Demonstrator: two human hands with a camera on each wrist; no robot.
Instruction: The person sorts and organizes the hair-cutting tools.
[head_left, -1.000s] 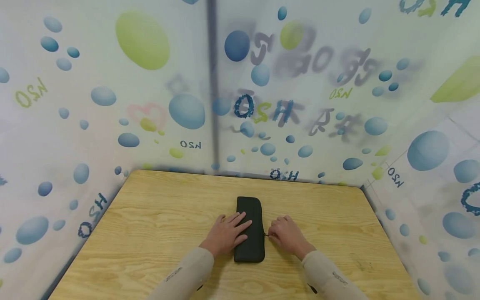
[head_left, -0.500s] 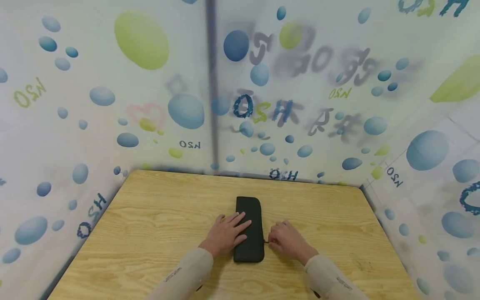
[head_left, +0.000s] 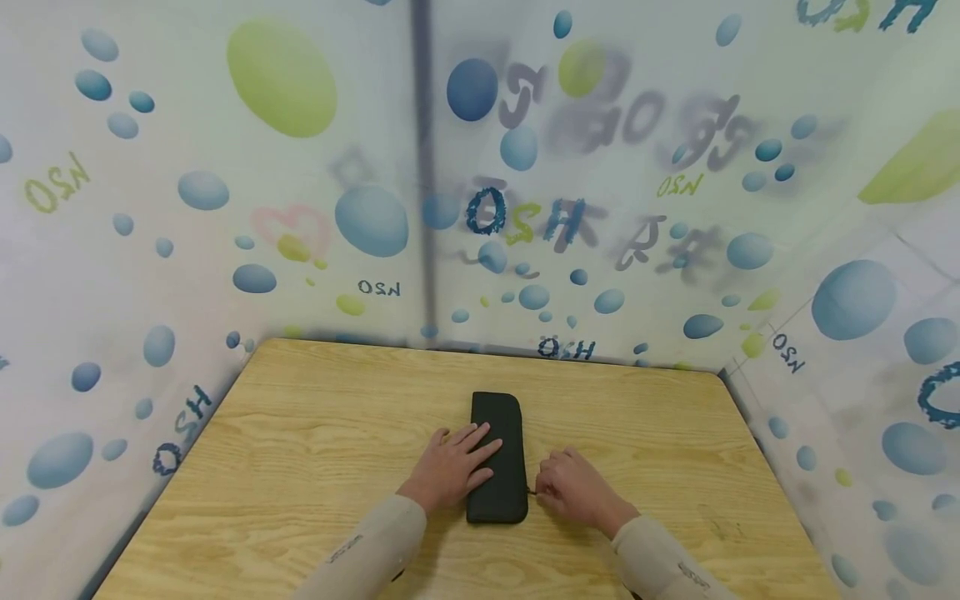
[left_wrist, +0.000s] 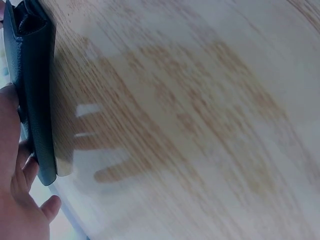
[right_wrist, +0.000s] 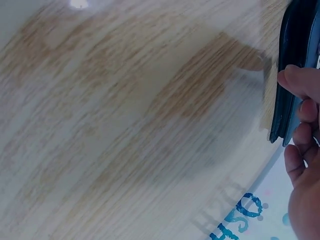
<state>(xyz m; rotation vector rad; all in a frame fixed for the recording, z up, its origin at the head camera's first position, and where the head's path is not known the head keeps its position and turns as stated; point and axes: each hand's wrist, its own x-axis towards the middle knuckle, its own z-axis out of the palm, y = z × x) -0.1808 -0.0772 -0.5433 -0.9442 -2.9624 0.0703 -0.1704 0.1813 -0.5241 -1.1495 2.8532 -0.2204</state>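
A slim black zippered case (head_left: pixel 510 467) lies lengthwise on the wooden table in the head view. My left hand (head_left: pixel 447 468) rests on its left half, fingers spread and nearly straight. Beside the lower right edge, my right hand (head_left: pixel 577 486) has curled fingers and pinches the small zipper pull (head_left: pixel 532 492) between thumb and fingertips. From the left wrist, the case (left_wrist: pixel 37 95) shows its side, and an opening is visible at its near end. In the right wrist view the right hand (right_wrist: pixel 305 165) partly covers the case (right_wrist: pixel 295 40); the pull is hidden there.
The light wooden table (head_left: pixel 330 417) extends around the case on all sides. Behind it and at both sides hangs a pale curtain (head_left: pixel 300 175) printed with blue and green bubbles and lettering. The table's far edge meets this curtain.
My right hand has slid a short way toward me along the case's right edge, with the zipper pull moving along. The left hand and the case have stayed in place.
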